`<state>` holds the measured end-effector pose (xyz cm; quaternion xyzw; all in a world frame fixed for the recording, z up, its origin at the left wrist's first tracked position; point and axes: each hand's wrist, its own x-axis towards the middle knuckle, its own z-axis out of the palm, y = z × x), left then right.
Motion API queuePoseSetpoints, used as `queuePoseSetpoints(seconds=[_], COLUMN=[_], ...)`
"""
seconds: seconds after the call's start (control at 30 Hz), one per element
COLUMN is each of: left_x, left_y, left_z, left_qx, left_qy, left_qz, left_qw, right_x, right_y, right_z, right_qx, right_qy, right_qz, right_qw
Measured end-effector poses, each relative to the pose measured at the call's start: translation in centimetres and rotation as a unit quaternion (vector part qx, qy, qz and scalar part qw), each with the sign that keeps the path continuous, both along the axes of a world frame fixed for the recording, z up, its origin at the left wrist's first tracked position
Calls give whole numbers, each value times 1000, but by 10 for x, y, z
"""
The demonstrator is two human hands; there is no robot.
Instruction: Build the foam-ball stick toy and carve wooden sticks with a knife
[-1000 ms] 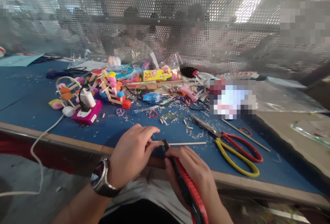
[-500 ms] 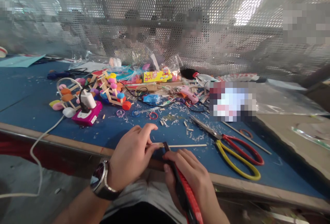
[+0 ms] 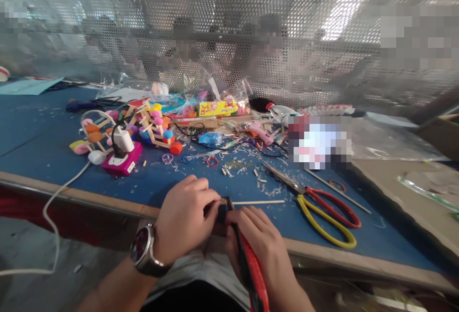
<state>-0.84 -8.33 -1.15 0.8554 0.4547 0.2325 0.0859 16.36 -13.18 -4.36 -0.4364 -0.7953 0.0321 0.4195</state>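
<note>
Between thumb and index finger, my left hand (image 3: 190, 221) pinches one end of a thin pale wooden stick (image 3: 258, 202). The stick's other end points right, over the blue table. My right hand (image 3: 263, 240) wraps round a tool with red-and-black handles (image 3: 253, 269). Its dark head crosses the stick close to my left fingertips; the exact kind of tool is hidden by my hand. To the right of my right hand lie large scissors (image 3: 301, 190) with one red and one yellow handle, blades pointing away from me.
A magenta power socket (image 3: 124, 161) with a white plug stands left, beside stick frames with coloured pads (image 3: 154, 130). Shavings and small rings, one of them red (image 3: 213, 161), litter the table. Behind are a pink glue gun (image 3: 263, 134), a yellow packet (image 3: 217, 107) and a perforated screen (image 3: 222, 39).
My left index finger has come down from a raised position onto the stick beside the tool's head. My right hand keeps its grip on the tool. The view has shifted slightly.
</note>
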Motion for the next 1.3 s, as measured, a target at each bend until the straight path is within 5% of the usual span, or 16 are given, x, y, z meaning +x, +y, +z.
queuePoseSetpoints(seconds=[1.3], left_x=[3], left_y=[1], left_z=[-7], left_qx=[5], left_qy=[-5], left_qz=[19], left_qw=[1000], right_x=[-1], right_y=[4], right_z=[-7], right_qx=[37], right_qy=[-32], right_qz=[11], right_qw=[999])
